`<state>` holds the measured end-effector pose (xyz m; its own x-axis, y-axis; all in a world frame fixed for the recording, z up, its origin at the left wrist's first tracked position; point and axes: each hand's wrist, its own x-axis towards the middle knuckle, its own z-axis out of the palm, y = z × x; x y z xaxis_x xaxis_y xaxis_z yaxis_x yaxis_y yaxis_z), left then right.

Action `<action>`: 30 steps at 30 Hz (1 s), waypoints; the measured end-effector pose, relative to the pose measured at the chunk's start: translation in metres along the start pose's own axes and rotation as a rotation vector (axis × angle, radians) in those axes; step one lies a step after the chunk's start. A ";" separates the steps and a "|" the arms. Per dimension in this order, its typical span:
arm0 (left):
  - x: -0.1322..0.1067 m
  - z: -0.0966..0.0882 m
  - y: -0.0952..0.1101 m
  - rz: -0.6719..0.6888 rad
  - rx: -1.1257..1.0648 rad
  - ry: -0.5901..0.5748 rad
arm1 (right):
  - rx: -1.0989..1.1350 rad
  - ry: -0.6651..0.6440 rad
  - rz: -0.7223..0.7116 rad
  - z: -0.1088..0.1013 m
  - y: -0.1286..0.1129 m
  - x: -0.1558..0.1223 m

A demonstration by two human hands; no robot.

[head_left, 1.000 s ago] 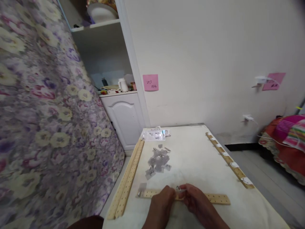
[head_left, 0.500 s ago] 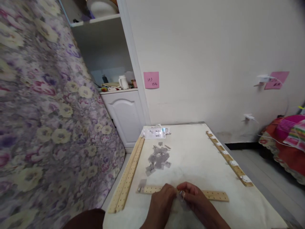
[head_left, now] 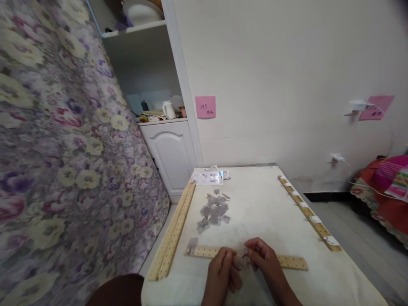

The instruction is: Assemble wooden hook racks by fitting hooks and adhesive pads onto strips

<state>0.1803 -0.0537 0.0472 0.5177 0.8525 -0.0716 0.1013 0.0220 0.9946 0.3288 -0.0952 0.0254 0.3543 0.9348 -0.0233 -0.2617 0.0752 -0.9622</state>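
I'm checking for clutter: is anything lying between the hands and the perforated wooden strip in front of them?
Nothing visible does. The left hand and right hand sit over the wooden strip, fingers meeting at a small piece. The pile of clear bags lies farther back, apart.

A pale, hole-dotted wooden strip point(head_left: 290, 262) lies flat crosswise on the tabletop point(head_left: 270, 212). Over its middle, a small clear packet point(head_left: 242, 257) is pinched between left hand point(head_left: 223, 267) and right hand point(head_left: 264, 259).

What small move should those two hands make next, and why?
Probably press the small piece pinched between the left hand and right hand down onto the holed wooden strip beneath: it sits right above it, and the second strip at the right edge already carries white fittings.
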 end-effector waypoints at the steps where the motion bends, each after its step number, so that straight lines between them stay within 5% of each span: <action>1: 0.000 0.002 -0.003 -0.036 -0.052 -0.025 | -0.040 0.031 -0.017 0.000 0.000 0.000; 6: -0.001 0.009 -0.011 -0.121 -0.167 -0.088 | -0.138 0.077 -0.047 0.000 0.002 -0.002; 21: 0.002 0.009 -0.012 -0.199 -0.178 -0.056 | -0.190 -0.010 0.009 0.001 0.012 -0.001; 30: -0.002 0.006 -0.025 -0.245 -0.265 -0.046 | -0.259 0.001 -0.083 -0.003 0.013 0.002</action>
<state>0.1820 -0.0592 0.0216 0.5439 0.7808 -0.3075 0.0068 0.3623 0.9320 0.3290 -0.0934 0.0123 0.3661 0.9288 0.0579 0.0066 0.0596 -0.9982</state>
